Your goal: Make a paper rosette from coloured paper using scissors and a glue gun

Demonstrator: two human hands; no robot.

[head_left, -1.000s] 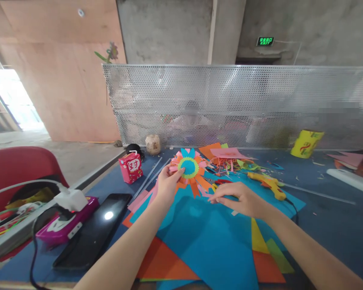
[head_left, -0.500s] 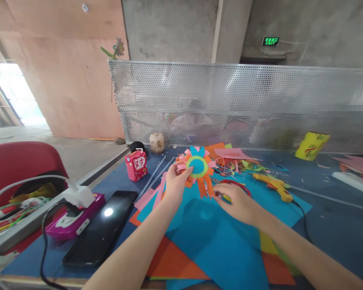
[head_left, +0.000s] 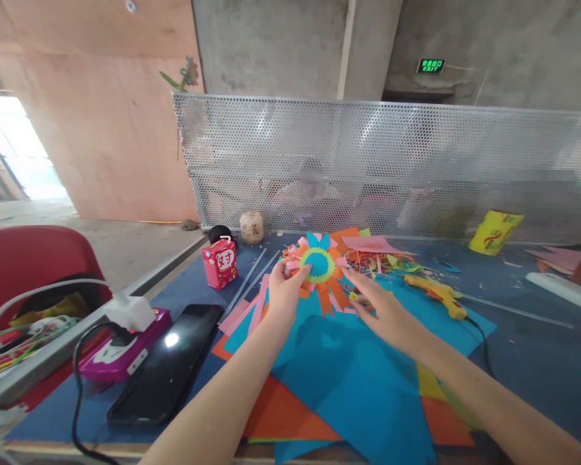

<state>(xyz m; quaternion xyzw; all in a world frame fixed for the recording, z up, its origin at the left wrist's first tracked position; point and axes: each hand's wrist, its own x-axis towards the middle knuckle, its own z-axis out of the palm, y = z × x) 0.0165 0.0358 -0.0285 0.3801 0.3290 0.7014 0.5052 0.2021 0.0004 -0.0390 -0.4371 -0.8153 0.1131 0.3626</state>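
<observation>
My left hand [head_left: 283,294] pinches the left edge of a paper flower [head_left: 319,268] with a blue centre, a green scalloped ring and orange and pink strip petals, holding it up above the table. My right hand [head_left: 385,310] hovers just right of the flower with fingers stretched out and apart, its fingertips near the orange petals; nothing is in it. Under both hands lies a large blue paper sheet [head_left: 348,374] on top of orange [head_left: 281,416] and yellow sheets.
A yellow glue gun [head_left: 436,294] with a black cord lies right of my hand. Paper scraps [head_left: 382,258], a pink carton [head_left: 219,261], a black phone [head_left: 167,365], a magenta power strip [head_left: 121,352] and a yellow roll [head_left: 494,232] sit around. A perforated metal screen [head_left: 392,161] backs the table; a person sits behind it.
My right hand has lifted off the blue sheet and moved up toward the flower, its fingers spreading. My left hand keeps hold of the flower, barely moved.
</observation>
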